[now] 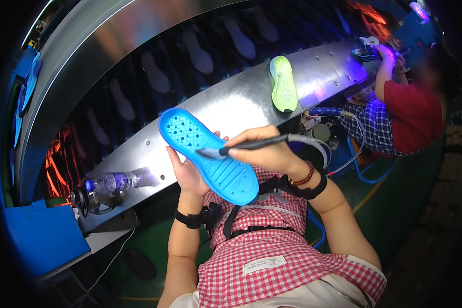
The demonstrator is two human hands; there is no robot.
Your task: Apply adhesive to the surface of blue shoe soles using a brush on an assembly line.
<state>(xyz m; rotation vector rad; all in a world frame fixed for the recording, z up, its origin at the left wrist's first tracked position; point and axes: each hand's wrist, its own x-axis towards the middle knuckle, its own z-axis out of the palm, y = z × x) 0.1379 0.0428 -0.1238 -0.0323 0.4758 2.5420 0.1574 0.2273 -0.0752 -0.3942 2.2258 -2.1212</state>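
Note:
My left hand (187, 173) grips a bright blue shoe sole (234, 179) from beneath, its thumb at the left edge and some fingertips showing past the right edge. The sole is tilted, its hollow inner side up, with dark round holes at one end and cross grooves at the other. In my right hand (264, 149) is a black-handled brush (251, 145), fed by a pale hose that trails over the wrist. Its bristles touch the inside of the sole near the middle. A yellow-green shoe sole (284, 84) lies on the metal ledge (226, 105) beyond my right hand.
Behind the ledge, a dark conveyor (179, 38) carries several soles under a curved metal hood (87, 31). Clear plastic bottles (115, 182) stand at the left. A co-worker in a red top (413, 105) sits at the right, near a cup (321, 132) and hoses.

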